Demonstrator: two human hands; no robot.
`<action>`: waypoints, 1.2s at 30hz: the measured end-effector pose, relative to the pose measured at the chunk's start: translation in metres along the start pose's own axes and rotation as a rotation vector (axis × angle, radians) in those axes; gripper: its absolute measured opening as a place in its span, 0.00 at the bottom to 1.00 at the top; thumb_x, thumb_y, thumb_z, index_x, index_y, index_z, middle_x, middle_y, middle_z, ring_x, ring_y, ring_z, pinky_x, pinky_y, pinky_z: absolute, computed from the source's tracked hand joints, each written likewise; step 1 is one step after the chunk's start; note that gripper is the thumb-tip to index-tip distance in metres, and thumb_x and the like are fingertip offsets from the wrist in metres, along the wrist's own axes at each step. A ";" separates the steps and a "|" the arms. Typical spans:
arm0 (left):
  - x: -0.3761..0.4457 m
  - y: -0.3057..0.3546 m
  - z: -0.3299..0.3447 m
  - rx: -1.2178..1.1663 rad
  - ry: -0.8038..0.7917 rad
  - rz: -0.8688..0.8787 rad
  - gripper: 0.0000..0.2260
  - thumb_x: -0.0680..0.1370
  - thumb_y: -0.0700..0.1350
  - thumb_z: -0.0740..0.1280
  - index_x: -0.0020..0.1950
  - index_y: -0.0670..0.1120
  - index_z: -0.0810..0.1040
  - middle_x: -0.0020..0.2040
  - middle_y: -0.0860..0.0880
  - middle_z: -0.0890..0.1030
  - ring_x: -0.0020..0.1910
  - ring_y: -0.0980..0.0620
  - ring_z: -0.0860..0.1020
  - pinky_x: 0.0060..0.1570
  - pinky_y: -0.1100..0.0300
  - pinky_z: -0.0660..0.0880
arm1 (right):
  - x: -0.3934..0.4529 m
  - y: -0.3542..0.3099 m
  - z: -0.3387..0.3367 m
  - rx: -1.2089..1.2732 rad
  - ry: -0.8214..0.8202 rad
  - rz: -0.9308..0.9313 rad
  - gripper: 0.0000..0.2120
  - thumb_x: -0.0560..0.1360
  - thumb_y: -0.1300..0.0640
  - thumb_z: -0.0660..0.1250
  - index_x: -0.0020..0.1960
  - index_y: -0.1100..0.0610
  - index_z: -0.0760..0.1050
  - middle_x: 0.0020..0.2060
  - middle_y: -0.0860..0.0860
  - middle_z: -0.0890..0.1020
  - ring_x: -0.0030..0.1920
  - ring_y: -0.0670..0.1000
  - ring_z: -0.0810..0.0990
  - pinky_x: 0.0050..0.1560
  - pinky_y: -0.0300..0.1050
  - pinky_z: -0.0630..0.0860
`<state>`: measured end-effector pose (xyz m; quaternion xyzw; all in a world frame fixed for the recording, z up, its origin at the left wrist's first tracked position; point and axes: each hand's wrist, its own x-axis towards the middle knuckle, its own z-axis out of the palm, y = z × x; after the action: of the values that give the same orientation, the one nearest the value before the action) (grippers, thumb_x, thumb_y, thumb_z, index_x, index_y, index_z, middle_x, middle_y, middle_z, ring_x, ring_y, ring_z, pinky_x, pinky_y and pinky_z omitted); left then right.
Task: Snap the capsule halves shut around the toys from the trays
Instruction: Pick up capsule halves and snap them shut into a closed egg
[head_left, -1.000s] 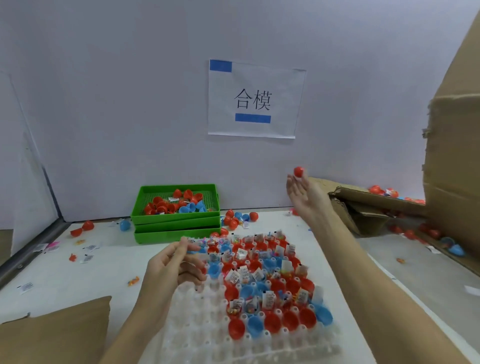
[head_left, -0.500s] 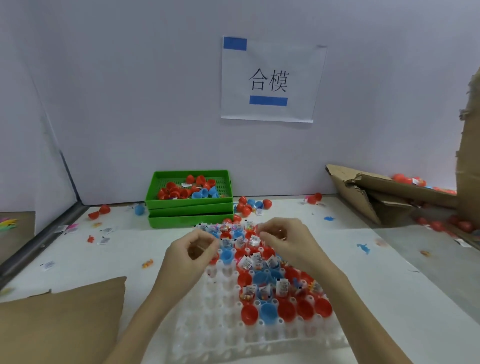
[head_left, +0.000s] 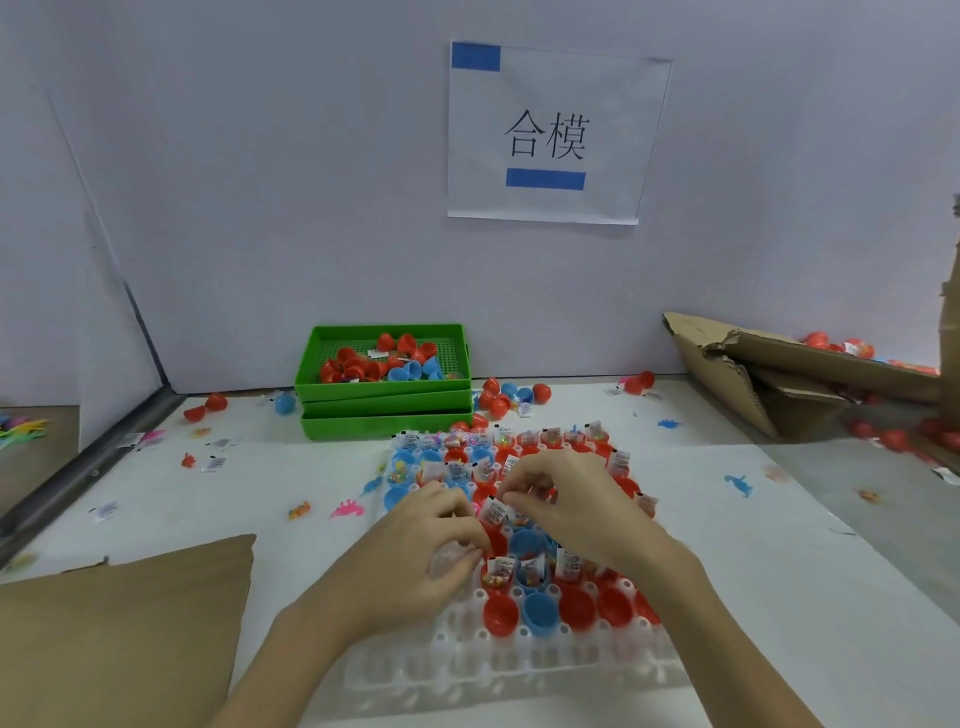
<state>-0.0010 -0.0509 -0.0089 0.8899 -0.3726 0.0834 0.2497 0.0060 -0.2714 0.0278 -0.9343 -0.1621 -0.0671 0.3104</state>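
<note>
A clear plastic cell tray (head_left: 519, 670) lies on the table in front of me. Its cells hold red capsule halves (head_left: 500, 614) and blue capsule halves (head_left: 538, 613), many with small bagged toys (head_left: 497, 571) inside. My left hand (head_left: 415, 551) hovers over the tray's left side, its fingers curled around what looks like a clear rounded capsule half (head_left: 447, 561). Just to the right and slightly farther, my right hand (head_left: 576, 504) pinches a red capsule half (head_left: 537, 491) with curled fingertips. The two hands almost touch.
Stacked green trays (head_left: 384, 410) with loose red and blue halves stand behind the cell tray. Closed capsules (head_left: 540, 392) and small toys (head_left: 737, 483) are scattered on the table. A torn cardboard box (head_left: 753, 384) lies at the right and brown cardboard (head_left: 114, 623) at the front left.
My right hand tossed a red capsule toward the box, then came back down to the tray. Both hands now meet over the middle rows, and the right hand holds a red half.
</note>
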 end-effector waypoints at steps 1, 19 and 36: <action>0.000 0.001 0.000 0.016 -0.002 0.009 0.04 0.83 0.49 0.66 0.51 0.56 0.80 0.48 0.62 0.73 0.54 0.62 0.69 0.55 0.66 0.66 | 0.000 0.000 0.000 0.000 0.000 0.001 0.08 0.81 0.56 0.69 0.58 0.50 0.84 0.45 0.39 0.81 0.45 0.39 0.79 0.45 0.28 0.77; 0.001 0.010 -0.011 -0.069 0.288 0.077 0.05 0.79 0.42 0.74 0.53 0.49 0.81 0.54 0.58 0.76 0.51 0.59 0.76 0.50 0.69 0.74 | 0.001 0.003 -0.003 0.685 -0.129 0.108 0.22 0.81 0.49 0.68 0.74 0.54 0.74 0.65 0.46 0.82 0.59 0.43 0.84 0.56 0.35 0.80; 0.012 0.020 -0.001 -0.782 0.600 -0.301 0.17 0.73 0.47 0.77 0.62 0.51 0.82 0.53 0.57 0.86 0.55 0.55 0.85 0.55 0.65 0.80 | 0.003 -0.007 0.013 0.704 0.115 0.128 0.10 0.74 0.51 0.77 0.55 0.45 0.83 0.46 0.43 0.88 0.48 0.45 0.87 0.47 0.36 0.82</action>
<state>-0.0061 -0.0696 0.0034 0.7108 -0.1559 0.1526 0.6687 0.0067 -0.2580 0.0218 -0.7731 -0.0986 -0.0403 0.6253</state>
